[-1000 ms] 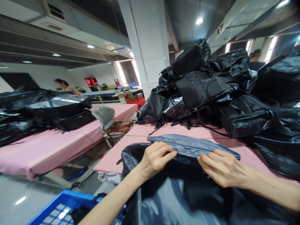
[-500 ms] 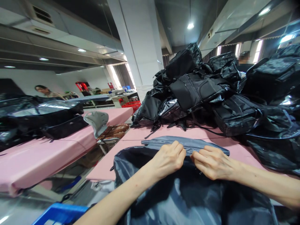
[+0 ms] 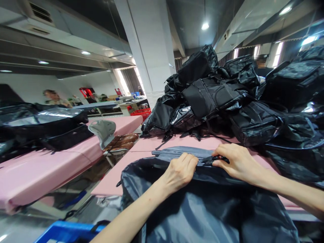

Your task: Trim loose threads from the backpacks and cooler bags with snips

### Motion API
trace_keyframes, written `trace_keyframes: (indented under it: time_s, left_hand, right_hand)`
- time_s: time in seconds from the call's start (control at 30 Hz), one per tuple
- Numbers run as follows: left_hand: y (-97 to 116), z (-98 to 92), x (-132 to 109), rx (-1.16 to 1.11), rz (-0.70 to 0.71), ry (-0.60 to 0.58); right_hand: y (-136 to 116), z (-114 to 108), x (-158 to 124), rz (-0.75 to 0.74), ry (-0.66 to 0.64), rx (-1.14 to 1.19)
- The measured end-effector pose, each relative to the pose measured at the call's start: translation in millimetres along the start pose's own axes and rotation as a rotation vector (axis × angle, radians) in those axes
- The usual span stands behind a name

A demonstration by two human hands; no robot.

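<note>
Bag of dark blue-grey fabric [image 3: 192,216], one only, gapes towards you at the near edge of the pink-covered tabletop [image 3: 113,177], its far rim and single paler grey fabric flap [image 3: 174,151] both running lengthwise from left to right. Your left hand [image 3: 180,170] is closed, fingers pinching cloth at that rim, while your right hand [image 3: 236,162], half curled, grips one small black tool [image 3: 208,160], its tip pointing left.

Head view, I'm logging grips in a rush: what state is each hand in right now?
Left hand: closed, gripping the far edge of the open bag.
Right hand: closed on a small black tool, possibly snips.
</note>
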State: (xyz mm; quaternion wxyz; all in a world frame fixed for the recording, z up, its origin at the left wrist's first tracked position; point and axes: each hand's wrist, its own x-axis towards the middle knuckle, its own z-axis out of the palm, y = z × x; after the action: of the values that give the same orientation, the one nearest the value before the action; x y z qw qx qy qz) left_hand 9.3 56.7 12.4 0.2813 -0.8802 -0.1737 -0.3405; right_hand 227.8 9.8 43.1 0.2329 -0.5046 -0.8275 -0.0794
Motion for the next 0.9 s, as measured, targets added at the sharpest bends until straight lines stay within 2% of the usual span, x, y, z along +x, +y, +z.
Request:
trace_keyframes:
  time_s: [0.2,0.3,0.4,0.57,0.7,0.8,0.9]
  left_hand:
    - [1,-1.2,-2,-0.009,0.023,0.019]
    - [-1,-3.2,-9,-0.159,-0.072,0.050]
    - [-5,-5.8,-16,-0.400,-0.211,0.049]
    - [-7,-6.0,-21,-0.561,-0.272,0.045]
    - [-4,-5.6,-19,-0.610,-0.289,0.046]
    - [-10,-15.3,-16,-0.738,-0.399,0.006]
    - [-28,-32.4,-13,-0.813,-0.535,-0.059]
  right_hand:
    - [-2,-1,5,-0.054,-0.040,0.016]
    - [-1,-1,7,0.012,-0.082,0.081]
    - [-2,2,8,0.035,-0.045,0.096]
    - [-10,8,18,-0.115,0.006,0.050]
    - [-16,14,25,-0.163,0.001,0.006]
    - [-16,17,26,-0.187,0.008,-0.070]
    - [-14,19,24,-0.239,0.041,-0.136]
